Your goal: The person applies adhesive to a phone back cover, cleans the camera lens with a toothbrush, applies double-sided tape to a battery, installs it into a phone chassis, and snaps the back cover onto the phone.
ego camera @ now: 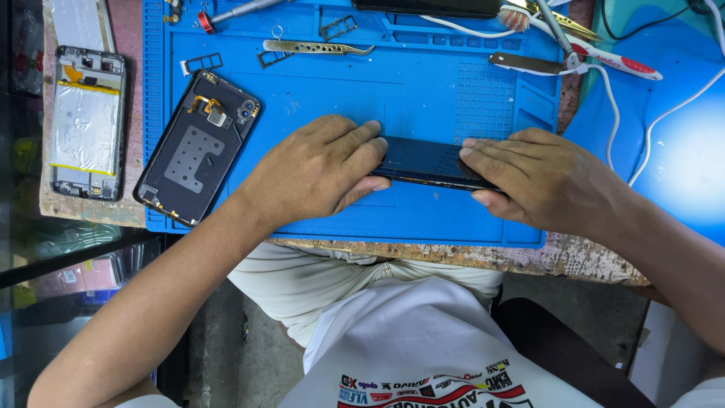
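Note:
A dark phone (424,161) lies flat on the blue repair mat (317,98), near its front edge. My left hand (313,170) grips the phone's left end, fingers over the top and thumb under the near edge. My right hand (540,177) clamps the right end the same way. Only the middle strip of the phone shows between the hands.
A black phone back cover (198,147), inside up, lies at the mat's left. An opened phone with its battery exposed (87,125) rests on the worn bench further left. Tweezers (317,48), a screwdriver (234,10), small trays, a brush and white cables line the far edge.

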